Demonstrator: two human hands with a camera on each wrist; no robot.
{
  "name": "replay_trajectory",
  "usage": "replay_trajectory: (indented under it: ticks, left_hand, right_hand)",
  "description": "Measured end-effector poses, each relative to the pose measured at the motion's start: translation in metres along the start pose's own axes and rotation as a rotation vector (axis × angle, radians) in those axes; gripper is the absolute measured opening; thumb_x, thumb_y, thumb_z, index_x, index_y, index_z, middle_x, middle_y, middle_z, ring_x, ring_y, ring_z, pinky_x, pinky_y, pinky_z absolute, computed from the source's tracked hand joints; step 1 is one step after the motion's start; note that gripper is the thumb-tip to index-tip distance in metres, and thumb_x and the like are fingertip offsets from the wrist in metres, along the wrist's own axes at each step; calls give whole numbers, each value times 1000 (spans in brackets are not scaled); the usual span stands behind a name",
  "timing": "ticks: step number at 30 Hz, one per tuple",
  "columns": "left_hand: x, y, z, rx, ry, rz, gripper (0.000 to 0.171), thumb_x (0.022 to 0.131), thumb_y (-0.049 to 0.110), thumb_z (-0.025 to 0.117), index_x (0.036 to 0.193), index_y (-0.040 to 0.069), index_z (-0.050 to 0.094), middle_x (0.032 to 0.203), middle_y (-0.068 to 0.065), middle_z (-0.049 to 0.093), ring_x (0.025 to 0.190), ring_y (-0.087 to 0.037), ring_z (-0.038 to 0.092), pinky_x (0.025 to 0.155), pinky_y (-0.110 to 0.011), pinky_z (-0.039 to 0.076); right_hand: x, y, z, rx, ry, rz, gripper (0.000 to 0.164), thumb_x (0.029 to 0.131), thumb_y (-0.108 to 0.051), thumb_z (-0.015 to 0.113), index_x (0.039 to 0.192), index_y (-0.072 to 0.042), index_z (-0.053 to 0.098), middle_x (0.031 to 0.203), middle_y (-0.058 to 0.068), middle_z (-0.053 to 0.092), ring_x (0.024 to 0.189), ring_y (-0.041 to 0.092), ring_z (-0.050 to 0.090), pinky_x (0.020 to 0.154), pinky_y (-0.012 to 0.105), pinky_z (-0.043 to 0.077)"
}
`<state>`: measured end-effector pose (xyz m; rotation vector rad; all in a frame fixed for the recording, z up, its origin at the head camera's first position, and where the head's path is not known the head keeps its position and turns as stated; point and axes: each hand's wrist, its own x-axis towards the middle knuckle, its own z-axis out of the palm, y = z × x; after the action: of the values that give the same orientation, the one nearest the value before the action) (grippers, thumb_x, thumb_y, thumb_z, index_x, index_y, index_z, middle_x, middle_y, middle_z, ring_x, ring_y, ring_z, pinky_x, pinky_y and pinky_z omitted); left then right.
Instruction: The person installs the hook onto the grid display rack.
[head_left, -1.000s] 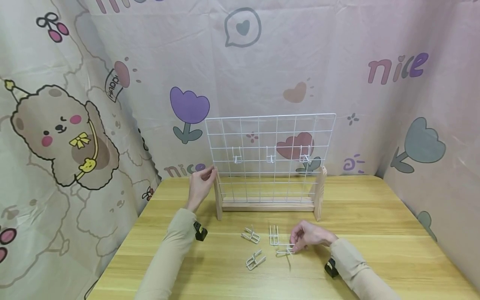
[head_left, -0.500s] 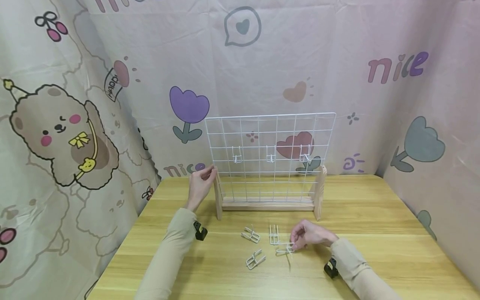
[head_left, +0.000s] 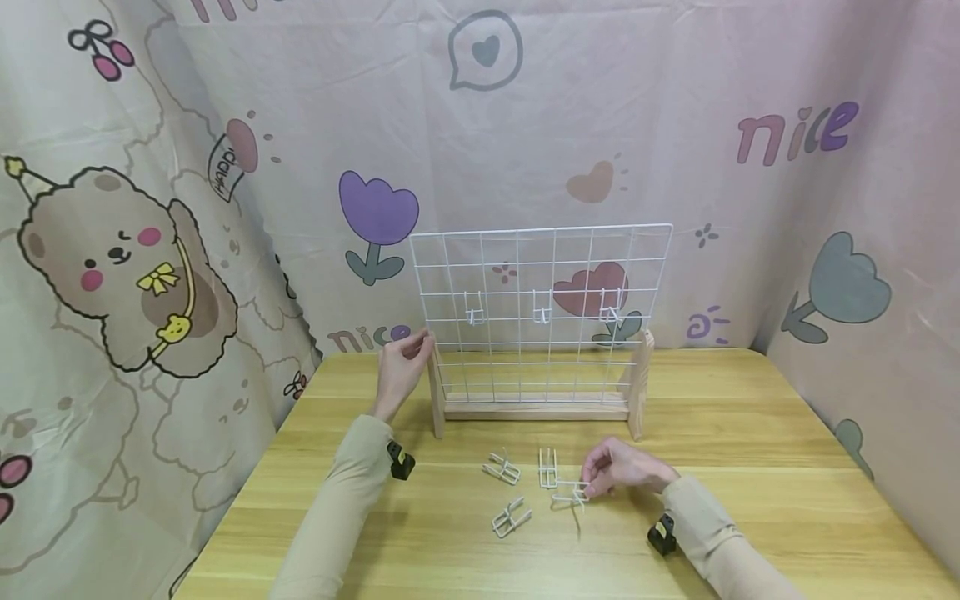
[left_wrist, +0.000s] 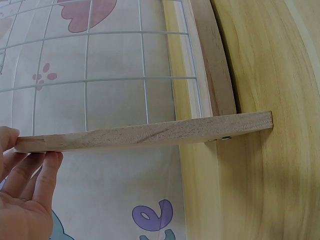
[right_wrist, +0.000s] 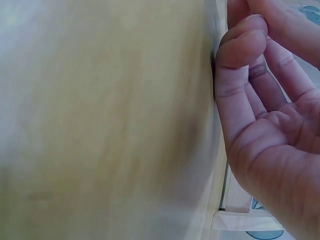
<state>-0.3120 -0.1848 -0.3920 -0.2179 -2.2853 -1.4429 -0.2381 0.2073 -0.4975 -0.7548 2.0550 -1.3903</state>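
Observation:
A white wire grid rack (head_left: 532, 342) stands upright at the back of the table in a wooden base. My left hand (head_left: 401, 367) pinches the top of its left wooden post (left_wrist: 145, 135), thumb on one side and fingers on the other in the left wrist view. My right hand (head_left: 618, 467), low over the table, pinches a white wire hook (head_left: 572, 498) between thumb and fingertips. In the right wrist view the curled fingers (right_wrist: 235, 95) show, but the hook is hidden. Three similar hooks (head_left: 467, 313) hang on the grid in a row.
On the wooden table (head_left: 720, 433), three loose wire hooks lie near the right hand: one at the left (head_left: 502, 469), a front hook (head_left: 512, 517) and an upright-looking hook (head_left: 548, 468). A printed curtain (head_left: 495, 142) closes off the back and sides.
The right hand and its hook stay nearly in place. The left hand keeps its grip on the post. The head view shifts very slightly.

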Motion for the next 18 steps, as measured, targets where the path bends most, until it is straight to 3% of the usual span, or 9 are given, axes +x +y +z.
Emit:
replay_trajectory:
  ticks: [5, 13, 18]
  left_hand:
    - [1, -1, 0, -2, 4, 3, 38, 97, 23, 67, 127, 0, 67, 125, -20, 69, 111, -34, 72, 93, -43, 59]
    - [1, 0, 0, -4, 5, 6, 38, 97, 23, 68, 127, -1, 67, 125, -21, 69, 110, -34, 72, 93, -42, 59]
    - [1, -1, 0, -7, 3, 12, 38, 97, 22, 68, 127, -2, 67, 125, -21, 69, 110, -35, 72, 92, -42, 59]
  right_hand:
    - [0, 0, 0, 3, 8, -5, 21, 82, -3, 76, 92, 14, 67, 81, 25, 72, 56, 1, 55, 49, 13, 46]
    - [0, 2, 0, 7, 30, -3, 22, 82, -6, 78, 91, 11, 69, 74, -1, 73, 57, 2, 58, 51, 14, 50]
    - [0, 5, -1, 17, 37, -10, 23, 82, -7, 79, 92, 11, 69, 76, -2, 73, 58, 3, 61, 52, 15, 53]
